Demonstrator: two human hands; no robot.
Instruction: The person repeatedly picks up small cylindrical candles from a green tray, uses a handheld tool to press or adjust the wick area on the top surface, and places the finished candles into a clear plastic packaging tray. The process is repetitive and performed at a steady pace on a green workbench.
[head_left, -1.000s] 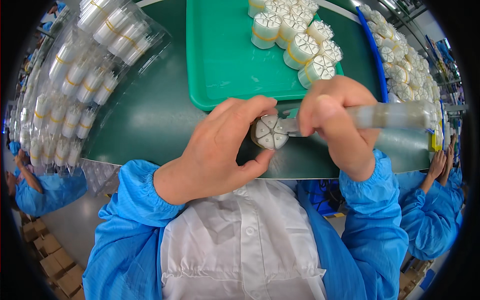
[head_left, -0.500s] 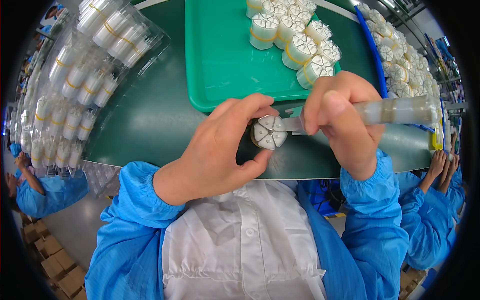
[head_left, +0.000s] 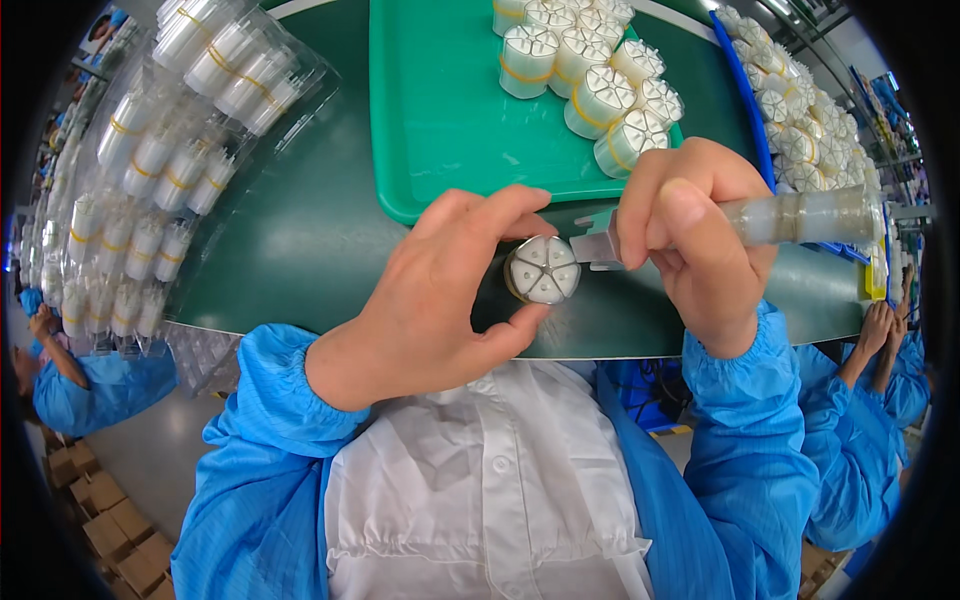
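My left hand [head_left: 425,295] holds a round bundle of white wedge-shaped pieces [head_left: 543,270] between thumb and fingers, its segmented end facing up. Each wedge seems to carry a small pin or dot. Gripped in my right hand [head_left: 700,235] is a flat-bladed tool with a thick, translucent whitish handle [head_left: 805,217] pointing right. Its flat greyish blade [head_left: 596,248] lies just right of the bundle, its tip close to the rim with a small gap. A pale green notched edge shows behind the blade; what it belongs to is unclear.
Beyond my hands a green tray [head_left: 440,150] carries several similar bundles [head_left: 603,98] with yellow bands. Clear plastic trays of banded bundles [head_left: 150,170] line the left. A blue-edged bin [head_left: 748,95] of bundles stands at the right. Other people's hands [head_left: 877,335] show at far right.
The blade has drawn back slightly to the right, off the bundle's rim. My right hand and the tool handle have shifted a little right. The bundle has turned or moved slightly.
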